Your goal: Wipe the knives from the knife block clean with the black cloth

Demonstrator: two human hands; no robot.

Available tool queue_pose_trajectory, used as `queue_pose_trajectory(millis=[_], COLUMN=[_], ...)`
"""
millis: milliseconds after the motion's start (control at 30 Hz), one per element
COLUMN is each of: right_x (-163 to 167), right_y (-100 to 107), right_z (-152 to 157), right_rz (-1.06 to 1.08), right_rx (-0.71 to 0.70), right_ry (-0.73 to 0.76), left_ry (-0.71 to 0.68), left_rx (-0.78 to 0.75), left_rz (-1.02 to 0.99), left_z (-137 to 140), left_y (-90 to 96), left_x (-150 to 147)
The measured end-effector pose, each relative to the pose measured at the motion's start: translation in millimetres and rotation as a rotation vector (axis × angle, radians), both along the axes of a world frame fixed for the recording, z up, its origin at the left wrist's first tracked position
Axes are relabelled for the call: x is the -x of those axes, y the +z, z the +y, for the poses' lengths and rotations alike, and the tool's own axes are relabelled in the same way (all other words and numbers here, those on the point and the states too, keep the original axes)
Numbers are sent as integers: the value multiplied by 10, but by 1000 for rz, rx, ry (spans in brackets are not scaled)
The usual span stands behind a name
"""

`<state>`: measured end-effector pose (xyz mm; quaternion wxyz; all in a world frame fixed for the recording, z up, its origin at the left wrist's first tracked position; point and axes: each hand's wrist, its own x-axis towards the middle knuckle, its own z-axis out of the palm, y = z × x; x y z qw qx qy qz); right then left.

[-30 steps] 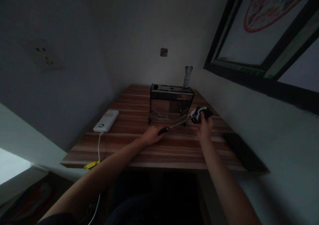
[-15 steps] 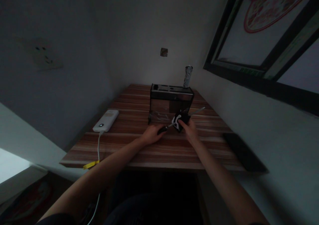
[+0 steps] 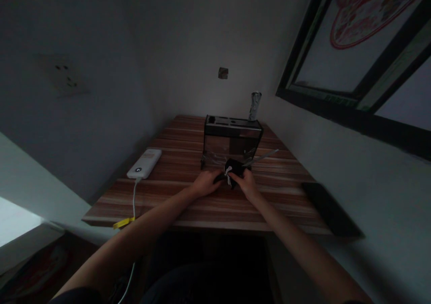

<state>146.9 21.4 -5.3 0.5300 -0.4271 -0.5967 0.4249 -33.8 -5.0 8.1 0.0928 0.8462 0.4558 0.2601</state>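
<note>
Dim, pale walls [image 3: 188,48] close around a red-brown striped wooden surface [image 3: 215,212], where I hold a long, thin, silvery knife-like tool [image 3: 264,156] just in front of a black-framed, clear-fronted rectangular holder [image 3: 233,126]. My left hand [image 3: 206,182] is closed around its dark handle [image 3: 220,177]; my right hand [image 3: 247,182] pinches a black cloth with white edging [image 3: 236,165] bunched over the metal beside it. I judge the tool light and stiff, its bare metal slick and possibly sharp, though I can't make out an edge. The handle seems the safest hold; the cloth, soft and foldable, wants pinching through its layers.
</note>
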Motion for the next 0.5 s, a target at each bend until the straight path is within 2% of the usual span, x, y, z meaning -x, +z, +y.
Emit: queue_pose_trajectory(millis=[267,500], right_x=[-8,-18], right_y=[10,109], right_z=[-7,-31], right_rz=[18,69], right_rx=[-9,18], right_ry=[47,19], left_ry=[-9,-13], left_rx=[30,47], left_rz=[-14,-60], left_z=[-2,-2], left_y=[17,20], left_x=[3,-2])
